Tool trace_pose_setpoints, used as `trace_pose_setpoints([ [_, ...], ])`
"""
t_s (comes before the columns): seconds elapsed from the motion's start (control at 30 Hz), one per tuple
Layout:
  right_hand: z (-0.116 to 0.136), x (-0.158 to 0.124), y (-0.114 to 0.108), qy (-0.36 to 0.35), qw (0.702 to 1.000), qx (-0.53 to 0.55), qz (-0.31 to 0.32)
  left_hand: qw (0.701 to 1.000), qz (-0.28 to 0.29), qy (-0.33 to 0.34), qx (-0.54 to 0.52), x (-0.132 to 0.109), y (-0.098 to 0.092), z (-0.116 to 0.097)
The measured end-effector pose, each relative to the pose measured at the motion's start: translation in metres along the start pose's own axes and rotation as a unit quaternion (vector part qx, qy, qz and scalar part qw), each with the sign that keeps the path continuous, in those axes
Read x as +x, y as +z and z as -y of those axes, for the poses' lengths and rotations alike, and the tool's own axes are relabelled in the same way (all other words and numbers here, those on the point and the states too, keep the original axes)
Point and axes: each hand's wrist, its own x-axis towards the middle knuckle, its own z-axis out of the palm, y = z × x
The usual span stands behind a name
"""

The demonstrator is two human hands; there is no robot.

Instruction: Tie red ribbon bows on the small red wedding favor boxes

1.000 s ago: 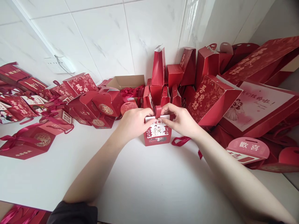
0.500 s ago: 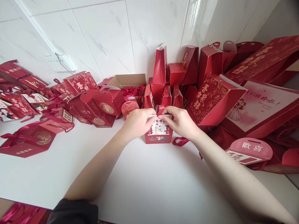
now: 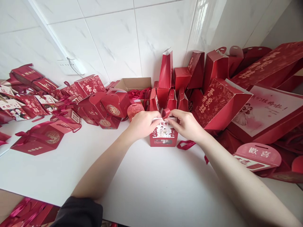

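A small red gift box point(image 3: 163, 143) with a white panel showing a wedding couple and a clear window stands upright on the white table point(image 3: 142, 183). At its top edge, a dark red ribbon point(image 3: 166, 112) forms a loop between my hands. My left hand point(image 3: 145, 123) is closed on the ribbon at the upper left of the box, thumb against the top. From the other side, my right hand point(image 3: 183, 123) pinches the ribbon too. The ribbon's exact path under my fingertips is hidden. A ribbon tail point(image 3: 186, 145) lies on the table to the right of the box.
Behind the hands, a cardboard box point(image 3: 137, 83) holds red ribbons. Red gift boxes point(image 3: 111, 105) crowd the left, and a large red box point(image 3: 219, 101) leans among others at right. A pink-topped box point(image 3: 259, 153) lies near my right forearm. White tiles point(image 3: 113, 41) line the wall.
The whole view has shifted slightly, so things appear a little farther right. Both hands stay at the box top, with the ribbon loop between them nearly unchanged.
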Motion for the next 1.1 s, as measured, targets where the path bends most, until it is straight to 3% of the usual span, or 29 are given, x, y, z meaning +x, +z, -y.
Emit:
trace_pose_setpoints([
  [0.17, 0.004, 0.001, -0.007, 0.050, 0.997, 0.049, 0.021, 0.999, 0.017, 0.008, -0.026, -0.001, -0.007, 0.002],
  [0.33, 0.006, 0.002, -0.010, 0.058, 0.997, 0.047, 0.013, 0.997, 0.026, -0.003, -0.073, -0.002, -0.011, 0.005],
  [0.57, 0.009, 0.001, -0.006, 0.058, 0.996, 0.060, 0.029, 0.993, 0.009, -0.005, -0.116, 0.000, 0.001, -0.002],
  [0.7, 0.012, 0.002, -0.012, 0.037, 0.997, 0.065, -0.004, 0.994, -0.008, -0.003, -0.110, 0.002, 0.005, -0.001],
  [0.9, 0.012, 0.004, -0.031, 0.052, 0.997, 0.031, -0.044, 0.997, -0.014, -0.013, -0.074, -0.002, -0.018, 0.002],
  [0.97, 0.013, 0.003, -0.037, 0.051, 0.997, 0.020, -0.057, 0.998, 0.008, -0.026, -0.048, -0.003, -0.030, 0.004],
  [1.1, 0.017, 0.002, -0.053, 0.043, 0.996, -0.010, -0.077, 0.987, 0.142, -0.057, -0.047, -0.005, -0.052, 0.011],
])
